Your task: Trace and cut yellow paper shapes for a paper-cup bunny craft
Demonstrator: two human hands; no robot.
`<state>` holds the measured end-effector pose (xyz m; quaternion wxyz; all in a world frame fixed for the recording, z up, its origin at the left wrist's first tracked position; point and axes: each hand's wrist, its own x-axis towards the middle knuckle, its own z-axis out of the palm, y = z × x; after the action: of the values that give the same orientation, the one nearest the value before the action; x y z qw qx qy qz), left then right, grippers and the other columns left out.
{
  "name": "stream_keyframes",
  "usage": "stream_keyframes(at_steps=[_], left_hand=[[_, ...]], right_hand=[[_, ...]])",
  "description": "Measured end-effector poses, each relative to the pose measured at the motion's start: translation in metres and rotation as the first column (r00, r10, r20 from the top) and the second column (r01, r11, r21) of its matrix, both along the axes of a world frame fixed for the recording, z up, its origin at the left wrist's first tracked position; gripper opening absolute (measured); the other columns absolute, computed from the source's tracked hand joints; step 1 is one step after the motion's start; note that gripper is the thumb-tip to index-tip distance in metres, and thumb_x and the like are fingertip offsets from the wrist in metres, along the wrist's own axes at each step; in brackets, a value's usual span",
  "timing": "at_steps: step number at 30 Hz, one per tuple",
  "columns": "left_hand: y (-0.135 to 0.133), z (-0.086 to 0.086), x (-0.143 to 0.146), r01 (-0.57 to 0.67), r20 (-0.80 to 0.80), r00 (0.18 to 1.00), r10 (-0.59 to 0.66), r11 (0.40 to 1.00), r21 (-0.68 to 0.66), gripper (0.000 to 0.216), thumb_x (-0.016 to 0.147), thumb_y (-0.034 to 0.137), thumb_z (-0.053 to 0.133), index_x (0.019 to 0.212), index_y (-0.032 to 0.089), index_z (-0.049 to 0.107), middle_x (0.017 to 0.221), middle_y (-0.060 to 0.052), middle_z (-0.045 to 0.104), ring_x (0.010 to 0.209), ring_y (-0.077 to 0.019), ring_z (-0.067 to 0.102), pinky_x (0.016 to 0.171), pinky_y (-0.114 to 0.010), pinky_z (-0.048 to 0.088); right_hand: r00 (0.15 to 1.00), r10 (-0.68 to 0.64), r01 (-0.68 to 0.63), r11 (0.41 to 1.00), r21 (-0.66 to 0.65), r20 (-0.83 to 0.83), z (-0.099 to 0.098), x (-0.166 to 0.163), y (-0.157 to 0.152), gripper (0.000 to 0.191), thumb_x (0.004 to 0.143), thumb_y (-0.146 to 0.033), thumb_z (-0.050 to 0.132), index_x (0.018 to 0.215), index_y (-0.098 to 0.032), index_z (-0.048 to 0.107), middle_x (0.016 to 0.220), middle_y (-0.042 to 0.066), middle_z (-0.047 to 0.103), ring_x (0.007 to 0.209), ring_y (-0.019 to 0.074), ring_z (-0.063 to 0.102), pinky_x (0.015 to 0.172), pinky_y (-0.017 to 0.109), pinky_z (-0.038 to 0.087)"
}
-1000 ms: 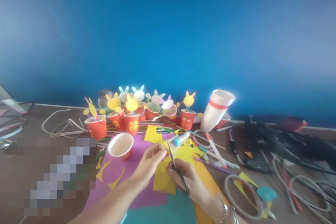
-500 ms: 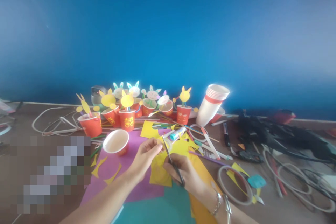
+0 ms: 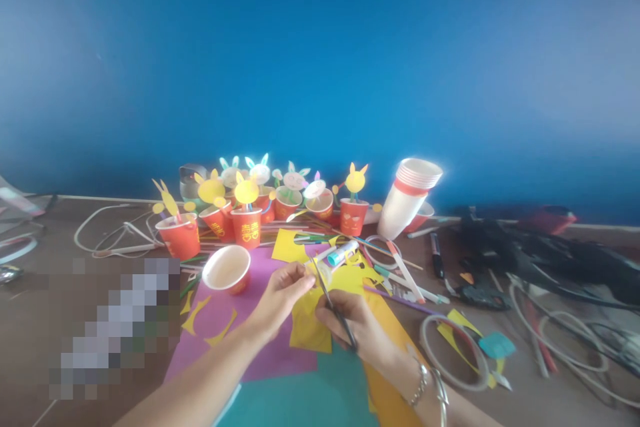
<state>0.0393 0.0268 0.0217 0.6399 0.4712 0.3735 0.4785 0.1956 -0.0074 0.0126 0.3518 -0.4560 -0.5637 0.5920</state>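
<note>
My right hand (image 3: 353, 320) is closed around the handles of black-handled scissors (image 3: 331, 298), their blades pointing up and left. Close by the blades, my left hand (image 3: 286, 290) pinches a small piece of yellow paper (image 3: 318, 275), mostly hidden by the fingers and blurred against more yellow. Beneath my hands lie a yellow sheet (image 3: 309, 330), a purple sheet (image 3: 240, 330), a teal sheet (image 3: 300, 401) and an orange sheet (image 3: 395, 360). A glue stick (image 3: 343, 253) rests just beyond the scissors. To the left of my left hand stands a red paper cup (image 3: 227, 270) with a white inside.
Red cups (image 3: 247, 228) holding paper animal figures line the back by the blue wall (image 3: 320, 67). A leaning cup stack (image 3: 407, 200), a marker (image 3: 437, 257), a tape ring (image 3: 453, 353), a black bag (image 3: 545, 260) and cables lie right. Yellow offcuts (image 3: 197, 315) lie left.
The whole view has shifted slightly, so the things appear a little farther right. Both hands keep their grips, and the scissors stay close to the left fingertips.
</note>
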Motion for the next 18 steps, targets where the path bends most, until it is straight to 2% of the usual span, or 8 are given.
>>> stream_keyframes(at_steps=[6,12,18], left_hand=[[-0.0014,0.0002,-0.0003,-0.009,-0.045,0.999,0.011,0.999,0.043,0.02,0.077,0.032,0.063,0.065,0.017,0.055,0.065,0.002,0.055,0.067,-0.0122,0.046,0.065,-0.022,0.035],[0.0011,0.0027,-0.0037,0.069,-0.113,0.992,-0.062,0.996,0.062,0.018,0.075,0.031,0.062,0.067,0.016,0.055,0.064,0.003,0.049,0.064,-0.0113,0.043,0.062,-0.022,0.034],[0.0009,0.0024,-0.0032,0.068,-0.142,0.988,-0.057,0.995,0.07,0.02,0.076,0.032,0.059,0.067,0.016,0.052,0.065,0.003,0.049,0.066,-0.0111,0.042,0.063,-0.022,0.033]], right_hand=[[1.0,0.009,-0.009,1.0,-0.015,-0.006,0.0008,0.0001,-0.0011,0.035,0.073,-0.05,0.065,0.068,-0.019,0.052,0.043,-0.009,0.034,0.037,0.0056,0.027,0.037,0.021,0.021],[0.998,0.046,-0.048,0.998,-0.052,-0.031,0.0013,0.0004,-0.0001,0.034,0.073,-0.051,0.064,0.071,-0.018,0.055,0.048,-0.008,0.04,0.037,0.006,0.032,0.037,0.02,0.026],[0.999,0.022,-0.023,0.998,-0.05,-0.029,0.0055,-0.0004,-0.0002,0.029,0.071,-0.043,0.068,0.065,-0.02,0.052,0.044,-0.009,0.036,0.038,0.006,0.027,0.037,0.02,0.021]])
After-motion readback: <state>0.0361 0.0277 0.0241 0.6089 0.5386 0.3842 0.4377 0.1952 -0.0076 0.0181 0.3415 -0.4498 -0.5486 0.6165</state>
